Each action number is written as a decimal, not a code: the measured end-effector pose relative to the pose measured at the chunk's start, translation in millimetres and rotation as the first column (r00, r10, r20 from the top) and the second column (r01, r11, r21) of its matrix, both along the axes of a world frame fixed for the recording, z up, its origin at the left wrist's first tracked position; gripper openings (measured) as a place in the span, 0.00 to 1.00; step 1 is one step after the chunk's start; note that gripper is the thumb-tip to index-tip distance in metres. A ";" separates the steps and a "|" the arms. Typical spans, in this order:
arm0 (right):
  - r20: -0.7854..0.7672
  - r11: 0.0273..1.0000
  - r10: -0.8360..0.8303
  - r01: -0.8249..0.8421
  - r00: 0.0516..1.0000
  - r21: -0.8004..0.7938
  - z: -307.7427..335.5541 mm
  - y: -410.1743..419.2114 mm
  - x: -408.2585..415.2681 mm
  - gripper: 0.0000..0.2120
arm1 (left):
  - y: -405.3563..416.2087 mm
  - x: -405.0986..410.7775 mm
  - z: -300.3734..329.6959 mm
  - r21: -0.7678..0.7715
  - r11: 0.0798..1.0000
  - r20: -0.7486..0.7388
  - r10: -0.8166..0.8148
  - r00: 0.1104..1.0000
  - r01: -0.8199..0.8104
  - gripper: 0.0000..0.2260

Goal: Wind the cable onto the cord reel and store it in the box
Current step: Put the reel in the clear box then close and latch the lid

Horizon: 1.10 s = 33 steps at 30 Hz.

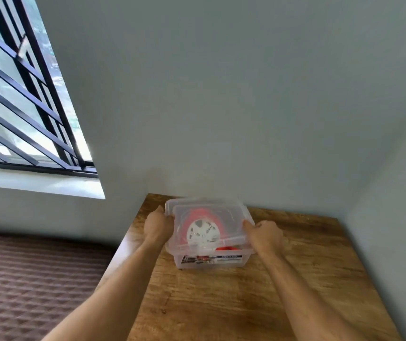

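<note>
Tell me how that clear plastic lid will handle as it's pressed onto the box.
The lid looks thin and clear, so it probably flexes. Both the left hand and right hand grip its ends, which hints one hand would twist it. The box seems light and may slide on the table.

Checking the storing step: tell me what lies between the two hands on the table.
In the head view, the clear plastic box sits between the left hand and right hand. Both grip its lid; the reel with orange cable shows inside.
</note>
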State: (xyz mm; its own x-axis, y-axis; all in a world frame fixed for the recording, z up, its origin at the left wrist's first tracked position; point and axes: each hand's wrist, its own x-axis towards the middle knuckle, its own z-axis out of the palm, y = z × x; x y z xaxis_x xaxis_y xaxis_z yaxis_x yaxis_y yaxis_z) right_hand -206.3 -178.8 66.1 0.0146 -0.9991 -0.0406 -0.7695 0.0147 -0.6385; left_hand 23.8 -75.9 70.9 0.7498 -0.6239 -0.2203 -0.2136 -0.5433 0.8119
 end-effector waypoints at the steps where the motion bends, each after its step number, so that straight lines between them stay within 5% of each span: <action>1: -0.034 1.000 -0.005 0.006 0.999 0.030 1.2 -2.0 0.7 0.21 | -0.8 1.9 -1.6 0.042 0.999 0.043 0.005 0.999 -0.007 0.19; 10: -0.067 0.917 0.040 -0.010 0.997 0.400 35.6 -24.5 -2.9 0.15 | -6.5 12.9 -9.8 0.081 0.989 0.081 -0.127 0.989 0.121 0.14; 17: -0.219 0.943 0.124 -0.047 0.968 0.330 25.6 -29.9 6.3 0.19 | -7.4 19.5 -12.3 0.126 0.987 0.037 -0.103 0.994 0.098 0.13; 23: -0.192 0.969 0.130 -0.084 0.973 0.230 18.0 -37.1 15.7 0.11 | -9.7 17.4 -11.2 0.127 0.990 -0.034 -0.052 0.998 0.056 0.08; 30: -0.037 0.896 0.136 -0.107 0.990 0.432 11.7 -53.9 7.3 0.08 | -6.2 19.9 -21.0 -0.005 1.000 -0.277 0.017 0.961 -0.019 0.02; 33: 0.077 0.853 0.090 -0.117 0.993 0.509 9.8 -58.5 1.5 0.07 | -5.7 26.4 -23.3 -0.012 1.000 -0.363 0.007 0.932 -0.012 0.09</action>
